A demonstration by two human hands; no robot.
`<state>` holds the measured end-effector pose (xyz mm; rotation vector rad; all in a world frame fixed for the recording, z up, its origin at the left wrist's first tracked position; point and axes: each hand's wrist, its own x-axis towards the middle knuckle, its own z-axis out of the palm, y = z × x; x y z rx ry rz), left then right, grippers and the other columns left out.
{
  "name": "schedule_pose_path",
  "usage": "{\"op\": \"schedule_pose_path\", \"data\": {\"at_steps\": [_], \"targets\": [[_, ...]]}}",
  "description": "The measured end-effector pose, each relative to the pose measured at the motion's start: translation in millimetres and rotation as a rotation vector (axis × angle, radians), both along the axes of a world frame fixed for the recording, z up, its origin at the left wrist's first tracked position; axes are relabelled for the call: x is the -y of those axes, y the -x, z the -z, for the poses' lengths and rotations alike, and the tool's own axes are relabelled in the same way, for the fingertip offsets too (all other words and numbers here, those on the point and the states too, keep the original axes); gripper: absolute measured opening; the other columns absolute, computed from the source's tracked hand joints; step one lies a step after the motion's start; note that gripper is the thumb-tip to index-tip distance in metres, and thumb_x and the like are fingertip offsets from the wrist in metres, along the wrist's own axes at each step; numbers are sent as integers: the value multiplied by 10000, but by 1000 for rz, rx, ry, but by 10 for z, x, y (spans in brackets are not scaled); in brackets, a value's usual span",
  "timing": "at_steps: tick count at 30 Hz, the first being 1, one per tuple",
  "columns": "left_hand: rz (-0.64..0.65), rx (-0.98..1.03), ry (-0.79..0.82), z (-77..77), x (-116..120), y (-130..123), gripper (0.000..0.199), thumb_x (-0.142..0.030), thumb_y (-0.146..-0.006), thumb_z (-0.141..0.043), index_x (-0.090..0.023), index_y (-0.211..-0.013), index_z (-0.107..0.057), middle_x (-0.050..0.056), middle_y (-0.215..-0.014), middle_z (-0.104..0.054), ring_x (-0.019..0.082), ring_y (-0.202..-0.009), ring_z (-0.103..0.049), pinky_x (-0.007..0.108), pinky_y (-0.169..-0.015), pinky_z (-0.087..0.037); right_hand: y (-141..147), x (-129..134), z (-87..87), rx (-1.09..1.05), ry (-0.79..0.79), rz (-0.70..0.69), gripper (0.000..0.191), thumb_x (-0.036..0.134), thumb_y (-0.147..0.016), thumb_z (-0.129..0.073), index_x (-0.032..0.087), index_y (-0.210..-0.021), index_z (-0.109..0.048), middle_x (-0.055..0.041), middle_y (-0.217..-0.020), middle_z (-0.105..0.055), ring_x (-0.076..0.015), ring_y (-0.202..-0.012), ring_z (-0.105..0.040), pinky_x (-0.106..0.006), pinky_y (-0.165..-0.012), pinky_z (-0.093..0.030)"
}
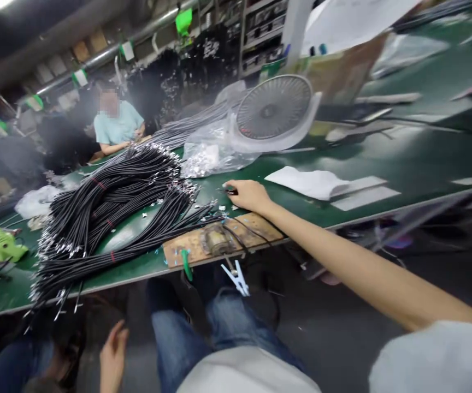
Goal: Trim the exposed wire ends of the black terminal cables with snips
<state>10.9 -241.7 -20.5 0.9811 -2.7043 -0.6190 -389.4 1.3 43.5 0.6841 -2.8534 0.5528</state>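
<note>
My right hand (249, 195) reaches over the green table and rests near its front part. Its fingers are closed around a small black object (231, 191), mostly hidden, whose kind I cannot make out. Just in front of my body, a wooden board (187, 243) with a metal fixture (216, 241) sits at the table edge. Left of it lie large bundles of black cables (96, 202) with shiny metal ends, tied with red bands. My left hand (113, 352) hangs below the table edge, slightly blurred, with fingers loosely bent, apart and nothing visible in them.
A round fan (275, 109) stands behind my right hand, beside a clear plastic bag (203, 155) of small parts. White papers (313, 183) lie to the right. A light-green device (1, 244) is at far left. A person (119, 123) sits across the table (424, 164).
</note>
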Motion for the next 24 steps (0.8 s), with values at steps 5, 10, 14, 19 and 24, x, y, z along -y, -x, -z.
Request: {"op": "schedule_pose_path", "data": {"at_steps": [5,10,14,19,24], "targets": [[11,-233,129,-408,211,-31,311,-392,-875,-472,-214,-1086,-615,50,-1114,-632,237,-1042,-591,365,-898,-482,-34,10,-18,13,-35,0,407,200,-796,-460,173,-1172,-614,-112,-1083,-666,-264,-998,-617,-316,-765,-471],[208,-363,205,-669,336,627,308,-371,-831,-502,-234,-1073,-635,52,-1131,-626,233,-1045,-587,333,-886,-486,7,-15,-49,18,-35,12,404,206,-796,-462,206,-1174,-604,-73,-1102,-660,-232,-1023,-605,-291,-783,-469],[373,-451,420,-586,222,1089,252,-310,-864,-478,-220,-1040,-634,50,-1014,-649,191,-922,-613,332,-909,-463,68,-43,-68,30,-28,24,423,226,-798,-467,220,-1210,-564,-68,-1145,-634,-236,-1038,-589,-311,-803,-465],[388,-474,570,-571,226,1305,318,-346,-849,-517,-215,-1135,-570,60,-932,-625,202,-831,-593,356,-855,-467,94,-38,-115,42,-51,3,406,277,-832,-440,232,-1225,-530,-68,-1153,-613,-238,-1027,-585,-326,-795,-462],[178,-166,911,-760,388,1409,494,-516,-819,-461,-195,-1186,-540,121,-1043,-593,295,-928,-562,414,-789,-445,89,29,-121,50,-86,-72,362,264,-863,-398,255,-1193,-546,-64,-1131,-612,-227,-991,-598,-318,-776,-455]]}}
